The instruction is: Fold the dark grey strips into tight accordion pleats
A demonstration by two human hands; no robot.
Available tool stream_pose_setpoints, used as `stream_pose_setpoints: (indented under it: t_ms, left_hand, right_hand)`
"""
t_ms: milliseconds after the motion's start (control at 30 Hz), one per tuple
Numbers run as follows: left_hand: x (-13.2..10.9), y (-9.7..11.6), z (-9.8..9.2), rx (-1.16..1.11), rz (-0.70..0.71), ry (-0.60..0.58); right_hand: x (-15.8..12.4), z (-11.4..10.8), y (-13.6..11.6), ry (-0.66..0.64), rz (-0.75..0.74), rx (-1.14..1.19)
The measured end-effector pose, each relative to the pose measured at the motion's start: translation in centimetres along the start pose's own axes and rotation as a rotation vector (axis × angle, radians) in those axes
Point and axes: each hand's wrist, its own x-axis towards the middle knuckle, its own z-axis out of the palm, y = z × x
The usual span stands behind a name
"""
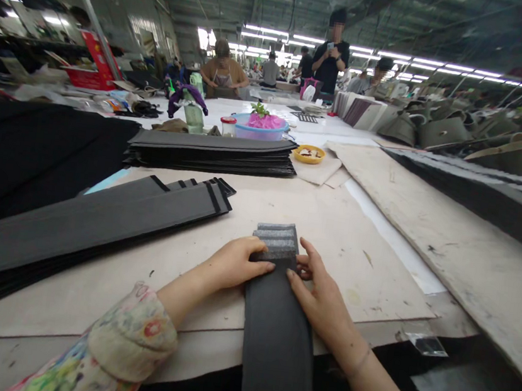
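Note:
A long dark grey fabric strip [274,343] runs from the table's front edge toward the middle. Its far end carries light grey, rough-looking bands [276,238] across the width. At the left edge, just below these bands, my left hand [238,259] grips the strip, thumb lying on top and fingers curled over the side. My right hand [320,291] holds the opposite edge, its thumb on the strip and the index finger raised. The undersides of the fingers are hidden.
A fanned stack of grey strips [95,226] lies to the left. Behind it sits another pile of strips [214,151]. A yellow dish [308,155], a blue basin [259,133] and a jar [228,127] stand farther back. Pale boards [429,222] cover the right side. Several people are beyond.

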Motion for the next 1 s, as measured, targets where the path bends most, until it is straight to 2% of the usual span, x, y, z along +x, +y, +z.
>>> stream_pose_setpoints:
  t_ms: [167, 333, 500, 600, 700, 833, 1000]
  left_hand:
    - [-0.1, 0.6, -0.5, 0.043, -0.002, -0.05]
    - [0.5, 1.9, -0.3, 0.181, -0.011, -0.027]
    - [1.9, 2.5, 0.9, 0.058, 0.092, -0.044]
    - [2.2, 2.5, 1.4, 0.024, 0.084, -0.025]
    - [1.9, 2.5, 1.5, 0.051, 0.065, -0.009]
    - [1.4, 2.6, 1.7, 0.106, 0.12, 0.033]
    - [1.0, 2.8, 2.0, 0.196, 0.173, 0.041]
  right_hand:
    - [0.0, -0.2, 0.1, 0.006, -0.029, 0.007]
    - [0.2, 0.1, 0.4, 0.024, -0.08, -0.059]
    - [0.1, 0.3, 0.6, 0.111, -0.117, -0.106]
    - [-0.2, 0.3, 0.4, 0.183, -0.107, -0.163]
    - [-0.4, 0.1, 0.0, 0.131, -0.113, -0.243]
    - [-0.9, -0.3, -0.6, 0.055, -0.15, -0.365]
    - [-1.5, -0.7, -0.6, 0.037, -0.188, -0.324]
